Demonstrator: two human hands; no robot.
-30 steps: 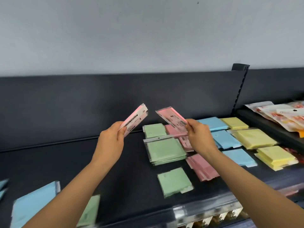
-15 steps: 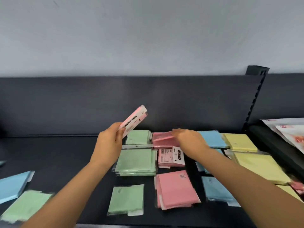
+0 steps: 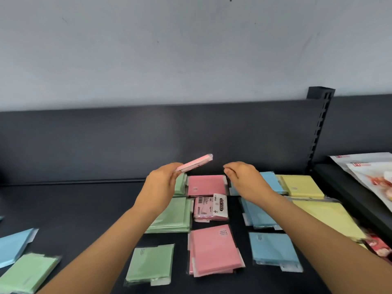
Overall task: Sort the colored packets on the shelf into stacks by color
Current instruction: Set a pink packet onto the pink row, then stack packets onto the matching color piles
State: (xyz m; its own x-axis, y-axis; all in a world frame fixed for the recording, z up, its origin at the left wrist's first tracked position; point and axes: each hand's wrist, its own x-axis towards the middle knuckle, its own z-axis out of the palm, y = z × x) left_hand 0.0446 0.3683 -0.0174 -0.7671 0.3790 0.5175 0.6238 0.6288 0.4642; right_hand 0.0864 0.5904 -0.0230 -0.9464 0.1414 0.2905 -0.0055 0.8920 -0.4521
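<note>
1. A person's left hand [image 3: 161,183] pinches a slim pink packet [image 3: 196,162] by one end, fingers [image 3: 169,169] closed round its film-wrapped edge; the packet slants up and away from them, seen edge-on, above the matte dark shelf [image 3: 84,209].
2. The right hand [image 3: 246,179] hovers just across from the packet's free end; its fingers are loosely bent and hold nothing.
3. Below the gap between the two sets of fingers lies a square pink stack [image 3: 206,184]; nearer the person sit a labelled pink packet [image 3: 211,206] printed "STICKY NOTE", then a thicker pink pile [image 3: 214,251] in glossy clear sleeves.
4. Under the left fingers rests a layered green stack [image 3: 174,217]; a single flat green packet [image 3: 150,264] lies closer to the shelf's front.
5. Outward of the right fingers run rectangular blue packets [image 3: 257,215]; past them lie pale yellow packets [image 3: 301,185].
6. Well to the left of the left fingers, a stray blue packet [image 3: 12,245] and a stray green packet [image 3: 27,272] lie askew.
</note>
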